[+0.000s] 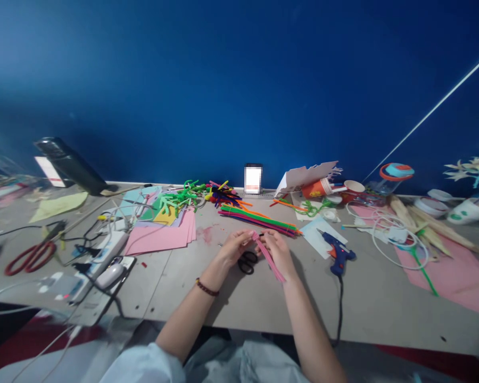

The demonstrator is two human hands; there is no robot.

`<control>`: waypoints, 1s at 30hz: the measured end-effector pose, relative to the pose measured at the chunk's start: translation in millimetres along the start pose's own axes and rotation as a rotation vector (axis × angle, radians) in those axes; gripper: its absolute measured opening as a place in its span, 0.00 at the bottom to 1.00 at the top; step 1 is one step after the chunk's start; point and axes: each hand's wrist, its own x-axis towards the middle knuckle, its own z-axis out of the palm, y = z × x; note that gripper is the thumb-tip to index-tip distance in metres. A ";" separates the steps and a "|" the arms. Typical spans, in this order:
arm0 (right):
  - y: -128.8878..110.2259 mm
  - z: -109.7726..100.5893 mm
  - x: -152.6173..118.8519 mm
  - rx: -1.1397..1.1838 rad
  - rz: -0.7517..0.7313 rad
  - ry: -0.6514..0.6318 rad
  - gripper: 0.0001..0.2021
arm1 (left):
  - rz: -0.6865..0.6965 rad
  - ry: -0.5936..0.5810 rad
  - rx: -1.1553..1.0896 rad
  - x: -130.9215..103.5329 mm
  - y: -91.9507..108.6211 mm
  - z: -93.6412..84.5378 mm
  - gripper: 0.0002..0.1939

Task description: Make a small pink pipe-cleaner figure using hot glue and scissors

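Note:
A bundle of pink pipe cleaners (pixel 272 261) slants between my two hands, its lower end lying over my right wrist. My left hand (pixel 239 246) is closed on the upper end of the bundle. My right hand (pixel 278 249) closes round the bundle from the other side, and a small dark bit shows by its fingertips. Black-handled scissors (pixel 247 262) lie on the table under my left hand, their blades mostly hidden. Just beyond my hands lies a row of green, purple and red pipe cleaners (pixel 259 219).
A blue glue gun (pixel 338 254) rests at the right, its cord running off the front edge. Pink paper sheets (pixel 159 238), a power strip (pixel 98 266) and red-handled scissors (pixel 30 258) are at the left. A phone (pixel 253 178) stands against the wall, near paper cups (pixel 317 188).

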 end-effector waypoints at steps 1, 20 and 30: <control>1.1 -2.2 1.7 0.027 0.042 -0.002 0.19 | 0.000 -0.002 0.001 0.2 0.0 -0.1 0.12; 6.1 5.3 -3.6 -0.114 -0.243 0.075 0.12 | 0.213 0.007 0.184 -4.5 3.3 2.8 0.10; 6.4 4.6 -6.5 -0.538 -0.674 0.154 0.07 | 0.243 0.025 0.243 -3.8 1.1 1.4 0.11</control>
